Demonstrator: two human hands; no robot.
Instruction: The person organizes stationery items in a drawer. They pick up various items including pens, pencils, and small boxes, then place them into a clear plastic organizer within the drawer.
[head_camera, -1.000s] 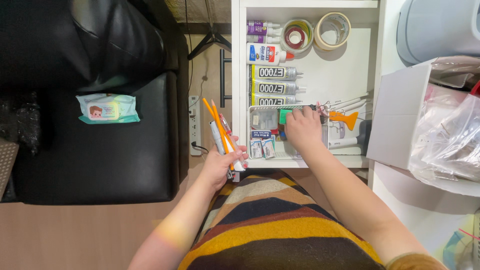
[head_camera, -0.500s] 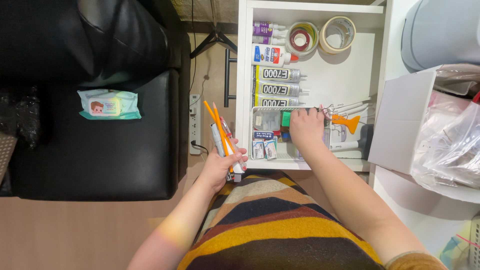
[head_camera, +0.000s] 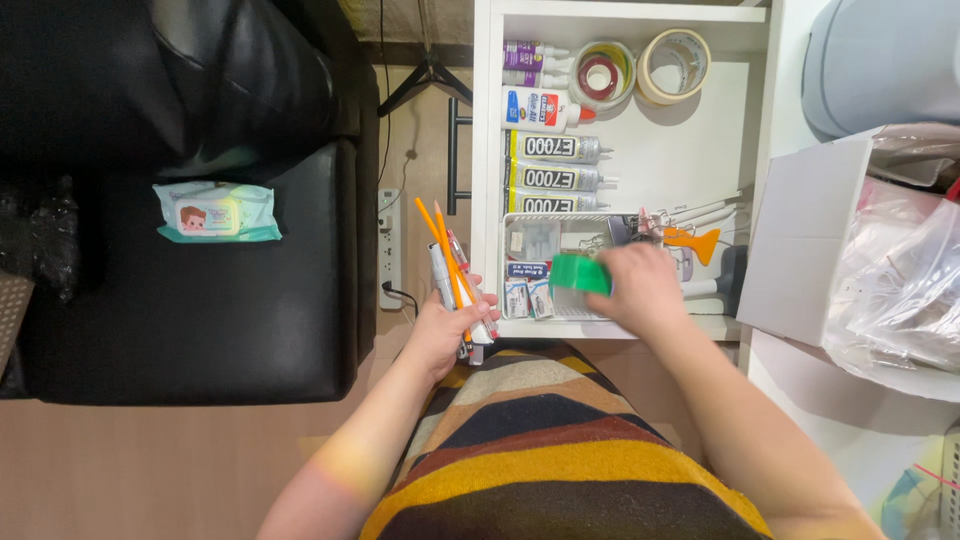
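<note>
My left hand (head_camera: 447, 330) grips a bundle of pens and orange pencils (head_camera: 452, 270) that points up and away, just left of the open white drawer (head_camera: 720, 150). My right hand (head_camera: 640, 288) is over the drawer's front part, closed on a small green object (head_camera: 575, 274) lifted above a white wire basket (head_camera: 540, 262). Small boxes (head_camera: 527, 292) lie in the basket beside that hand. Binder clips and an orange-handled tool (head_camera: 692, 240) lie just beyond my right hand.
Glue tubes (head_camera: 555, 176), a white glue bottle (head_camera: 540, 108) and tape rolls (head_camera: 672, 64) fill the drawer's back. A black leather seat (head_camera: 200, 320) with a wipes pack (head_camera: 215, 212) is left. A power strip (head_camera: 388, 245) lies on the floor. A white box (head_camera: 810, 240) and plastic bags (head_camera: 900, 280) are right.
My right hand has pulled back toward me out of the drawer's clutter and now holds a green object above the basket. The left hand keeps the pen bundle in place.
</note>
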